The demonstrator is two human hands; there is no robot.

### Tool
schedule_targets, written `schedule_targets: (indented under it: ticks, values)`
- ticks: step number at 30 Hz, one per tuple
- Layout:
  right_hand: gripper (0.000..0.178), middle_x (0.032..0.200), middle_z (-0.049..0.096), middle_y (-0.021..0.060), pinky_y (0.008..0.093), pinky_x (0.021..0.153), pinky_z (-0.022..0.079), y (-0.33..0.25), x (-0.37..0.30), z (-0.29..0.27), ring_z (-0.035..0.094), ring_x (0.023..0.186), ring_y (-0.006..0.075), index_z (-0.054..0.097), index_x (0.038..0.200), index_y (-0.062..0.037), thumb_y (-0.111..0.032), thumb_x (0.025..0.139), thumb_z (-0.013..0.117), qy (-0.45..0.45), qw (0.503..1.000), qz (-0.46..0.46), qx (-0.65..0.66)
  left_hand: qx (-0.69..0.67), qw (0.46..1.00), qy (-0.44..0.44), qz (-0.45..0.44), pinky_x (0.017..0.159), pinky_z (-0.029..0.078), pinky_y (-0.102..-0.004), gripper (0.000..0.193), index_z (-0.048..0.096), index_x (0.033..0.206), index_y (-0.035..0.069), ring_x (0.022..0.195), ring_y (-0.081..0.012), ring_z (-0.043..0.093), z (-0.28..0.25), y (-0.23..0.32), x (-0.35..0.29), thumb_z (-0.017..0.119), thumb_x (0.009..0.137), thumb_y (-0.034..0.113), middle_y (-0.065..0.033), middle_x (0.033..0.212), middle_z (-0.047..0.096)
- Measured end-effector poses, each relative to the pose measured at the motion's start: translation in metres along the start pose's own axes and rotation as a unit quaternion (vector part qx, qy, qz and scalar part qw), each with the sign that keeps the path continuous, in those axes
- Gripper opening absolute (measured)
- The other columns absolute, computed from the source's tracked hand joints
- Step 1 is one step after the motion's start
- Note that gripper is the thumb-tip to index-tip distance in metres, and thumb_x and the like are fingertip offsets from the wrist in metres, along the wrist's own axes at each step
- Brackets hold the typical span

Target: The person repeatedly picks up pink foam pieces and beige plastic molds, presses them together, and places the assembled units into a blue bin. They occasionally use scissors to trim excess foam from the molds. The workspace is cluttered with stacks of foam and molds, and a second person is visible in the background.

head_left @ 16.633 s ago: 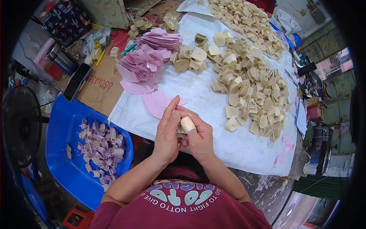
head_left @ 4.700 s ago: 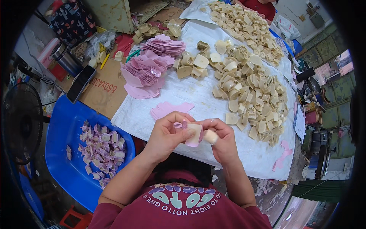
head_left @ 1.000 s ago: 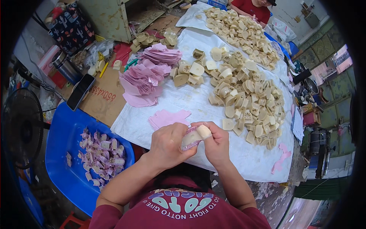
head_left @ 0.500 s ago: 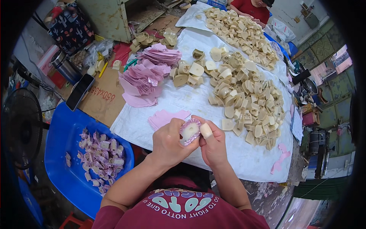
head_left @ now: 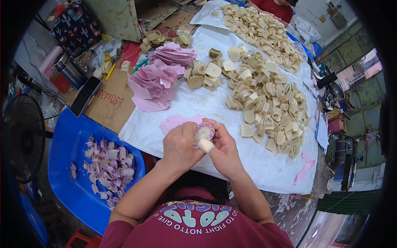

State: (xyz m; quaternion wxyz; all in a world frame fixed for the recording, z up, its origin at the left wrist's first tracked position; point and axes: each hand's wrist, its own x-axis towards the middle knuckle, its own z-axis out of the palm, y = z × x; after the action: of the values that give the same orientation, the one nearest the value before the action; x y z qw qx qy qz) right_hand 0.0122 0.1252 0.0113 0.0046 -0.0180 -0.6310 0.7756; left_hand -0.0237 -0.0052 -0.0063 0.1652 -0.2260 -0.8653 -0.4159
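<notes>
Both hands hold a small beige shoe heel wrapped in glittery pink material, its pale hollowed face turned up. My left hand is closed around its left side. My right hand grips the right side with fingers curled round the far rim. The right thumb, in a pale cover, presses at the heel's near edge. Just beyond my left hand, pink cut pieces lie on the white cloth. Part of the heel is hidden by my fingers.
A large pile of bare beige heels covers the right side, another behind it. Stacked pink cutouts stand at left. A blue basin holds several wrapped heels. A phone and a person in red are further off.
My right thumb has come in from the right side onto the heel's near edge. Both hands have shifted slightly left and closer together, and the heel has turned a little.
</notes>
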Motion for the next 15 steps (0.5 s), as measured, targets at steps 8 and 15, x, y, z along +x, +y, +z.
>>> schedule_targets:
  ticks: [8,15]
  values:
    - [0.048,0.128,0.056,0.0137,0.0334,0.094,0.046,-0.016,0.007,-0.013,0.052,0.118,0.0239,0.055,0.13,-0.0044,-0.005,0.083,0.066,-0.034,0.938,-0.149,-0.311,-0.354,0.91,-0.024,-0.215,0.072,0.049,-0.0321,0.036,0.056,0.117,0.0,0.083,-0.0231,0.061,-0.009,0.0,0.001,0.061,0.086,0.018,-0.0101,0.092,0.062]
    - [0.052,0.131,0.056,0.0126,0.0408,0.106,0.036,0.008,0.005,-0.009,0.047,0.127,0.0316,0.057,0.128,-0.0077,-0.011,0.078,0.071,-0.061,0.92,-0.221,-0.319,-0.63,0.657,-0.119,-0.398,0.062,0.05,-0.0295,0.046,0.059,0.108,0.005,0.073,-0.0143,0.061,-0.012,0.007,-0.001,0.032,0.102,0.041,-0.0054,0.084,0.063]
